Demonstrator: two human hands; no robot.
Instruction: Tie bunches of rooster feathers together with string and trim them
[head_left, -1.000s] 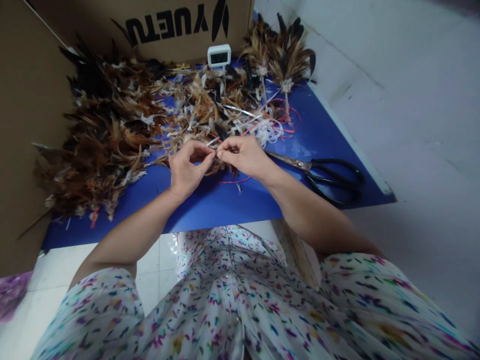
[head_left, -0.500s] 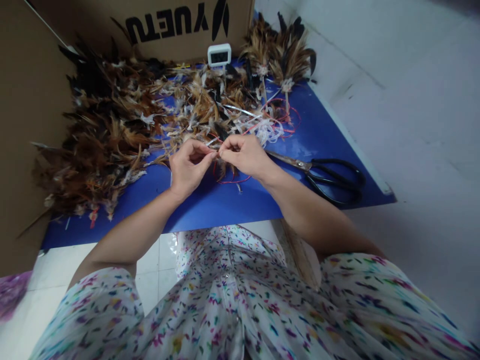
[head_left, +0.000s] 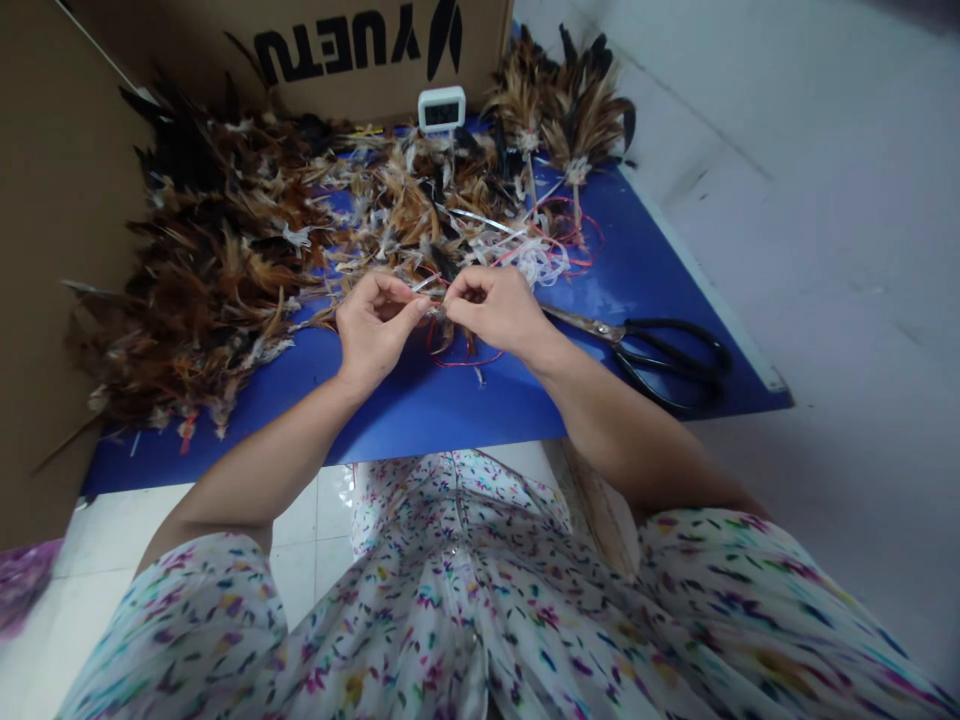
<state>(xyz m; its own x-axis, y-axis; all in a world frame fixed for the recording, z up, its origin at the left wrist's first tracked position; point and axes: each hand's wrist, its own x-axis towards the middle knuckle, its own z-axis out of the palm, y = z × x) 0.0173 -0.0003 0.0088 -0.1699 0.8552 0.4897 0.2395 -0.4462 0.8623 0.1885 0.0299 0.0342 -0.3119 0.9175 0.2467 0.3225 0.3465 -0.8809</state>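
My left hand [head_left: 376, 325] and my right hand [head_left: 499, 308] are close together over the front middle of the blue table. Each has thumb and index finger pinched. Between the fingertips shows a small pale piece, with a small dark feather tuft [head_left: 448, 338] hanging below. Exactly what each hand pinches is too small to make out. A thin red string [head_left: 472, 362] loops on the table beneath the hands. Loose brown feathers [head_left: 409, 215] lie just beyond them, and white ribbon loops [head_left: 541, 262] lie behind my right hand.
Large scissors [head_left: 615, 332] with black handles lie at the right. Brown and black feathers [head_left: 217, 270] are heaped at the left. Two feather bundles on sticks [head_left: 576, 130] lie at the back right. A small white clock [head_left: 442, 109] stands before a cardboard box [head_left: 480, 50].
My fingertips have moved slightly apart, my right hand a little to the right. More of the pale piece and the dark tuft shows between them.
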